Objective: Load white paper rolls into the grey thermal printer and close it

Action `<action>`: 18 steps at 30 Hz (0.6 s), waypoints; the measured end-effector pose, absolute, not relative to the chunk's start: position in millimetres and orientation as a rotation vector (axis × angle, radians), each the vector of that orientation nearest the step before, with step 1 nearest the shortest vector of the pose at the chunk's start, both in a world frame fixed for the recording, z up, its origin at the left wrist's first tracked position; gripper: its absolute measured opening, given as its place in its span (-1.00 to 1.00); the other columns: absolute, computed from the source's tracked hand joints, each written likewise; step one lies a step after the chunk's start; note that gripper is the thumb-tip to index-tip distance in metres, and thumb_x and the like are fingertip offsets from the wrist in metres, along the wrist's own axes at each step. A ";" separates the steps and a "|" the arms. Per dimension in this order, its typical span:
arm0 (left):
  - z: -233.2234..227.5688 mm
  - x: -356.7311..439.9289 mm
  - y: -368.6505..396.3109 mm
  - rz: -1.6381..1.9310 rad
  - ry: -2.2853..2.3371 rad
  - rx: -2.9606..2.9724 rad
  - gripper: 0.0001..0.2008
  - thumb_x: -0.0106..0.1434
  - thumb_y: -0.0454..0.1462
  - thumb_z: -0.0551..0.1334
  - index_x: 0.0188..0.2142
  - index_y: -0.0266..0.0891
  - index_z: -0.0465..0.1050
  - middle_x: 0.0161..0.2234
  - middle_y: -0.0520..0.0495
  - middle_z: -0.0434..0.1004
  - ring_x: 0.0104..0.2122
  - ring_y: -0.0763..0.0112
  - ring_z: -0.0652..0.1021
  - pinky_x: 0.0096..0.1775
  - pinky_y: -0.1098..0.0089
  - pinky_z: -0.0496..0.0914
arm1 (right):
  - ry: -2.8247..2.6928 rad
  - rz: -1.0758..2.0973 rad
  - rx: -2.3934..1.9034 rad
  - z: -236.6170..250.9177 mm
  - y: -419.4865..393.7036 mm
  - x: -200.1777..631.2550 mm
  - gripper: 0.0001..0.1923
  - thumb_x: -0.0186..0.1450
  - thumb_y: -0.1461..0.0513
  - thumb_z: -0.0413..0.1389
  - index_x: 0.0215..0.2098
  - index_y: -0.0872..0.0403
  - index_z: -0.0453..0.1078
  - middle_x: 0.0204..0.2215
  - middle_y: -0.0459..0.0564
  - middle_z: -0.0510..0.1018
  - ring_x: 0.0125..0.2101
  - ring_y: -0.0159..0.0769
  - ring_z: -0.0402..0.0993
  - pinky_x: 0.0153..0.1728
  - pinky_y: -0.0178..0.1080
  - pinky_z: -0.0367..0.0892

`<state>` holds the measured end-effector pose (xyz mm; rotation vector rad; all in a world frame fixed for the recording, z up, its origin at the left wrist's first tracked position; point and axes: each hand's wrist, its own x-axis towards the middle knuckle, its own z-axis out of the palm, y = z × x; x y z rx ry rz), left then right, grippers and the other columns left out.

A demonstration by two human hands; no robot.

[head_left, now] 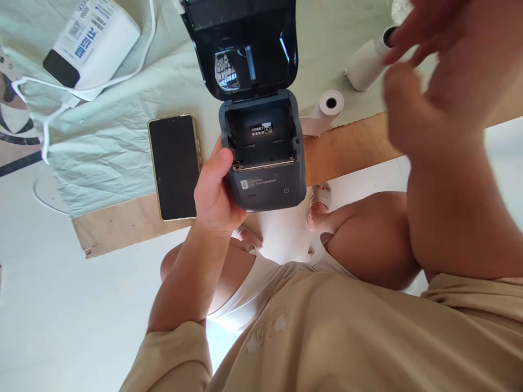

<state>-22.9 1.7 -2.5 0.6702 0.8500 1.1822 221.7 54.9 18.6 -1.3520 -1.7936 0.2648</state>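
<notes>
My left hand grips the left side of a small dark grey printer held at the wooden table's front edge. The printer's lid stands swung up and its paper bay is empty. My right hand is raised at the upper right, blurred, fingers loosely apart, holding nothing. It hovers near a white paper roll lying on the cloth. A second white paper roll lies just right of the printer.
A black phone with a gold rim lies face up left of the printer. A white power bank with a white cable sits at the back left on a pale green cloth. My knees and sandalled feet show below the table edge.
</notes>
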 end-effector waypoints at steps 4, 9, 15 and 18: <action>-2.3 -23.9 0.7 1.184 0.926 0.713 -0.77 0.22 -0.07 0.21 -0.23 -0.10 0.50 -0.21 -0.04 0.64 0.07 0.15 0.56 0.03 0.24 0.52 | -2.201 0.266 -1.295 7.0 40.6 192.2 -0.42 0.07 0.32 0.06 0.09 0.04 0.34 -0.03 0.17 0.40 -0.08 -0.14 0.44 -0.07 -0.07 0.41; -2.6 -24.2 0.3 1.174 0.933 0.727 -0.75 0.21 -0.04 0.22 -0.20 -0.07 0.50 -0.20 -0.02 0.65 0.08 0.16 0.56 0.03 0.25 0.52 | -2.144 0.292 -1.406 -11.4 42.1 183.8 -0.46 0.12 0.33 0.05 0.08 -0.05 0.29 -0.10 0.08 0.37 -0.09 -0.20 0.40 -0.01 -0.05 0.40; -3.8 -23.1 0.4 1.195 0.924 0.734 -0.75 0.22 -0.06 0.24 -0.23 -0.14 0.49 -0.24 -0.05 0.65 0.08 0.13 0.56 0.05 0.27 0.51 | -1.599 0.933 -1.346 9.3 43.6 187.2 -0.41 0.21 0.27 0.07 0.15 -0.26 0.03 0.21 -0.15 0.27 -0.07 -0.39 0.44 -0.32 -0.30 0.44; -8.6 -22.9 1.2 1.195 0.875 0.729 -0.69 0.21 -0.03 0.27 -0.14 -0.14 0.47 -0.21 -0.06 0.64 0.07 0.12 0.57 0.03 0.26 0.51 | -1.007 1.295 -1.366 25.8 45.8 177.8 -0.67 0.25 0.22 -0.05 0.00 -0.09 0.16 -0.03 -0.06 0.45 -0.18 -0.36 0.52 -0.47 -0.34 0.40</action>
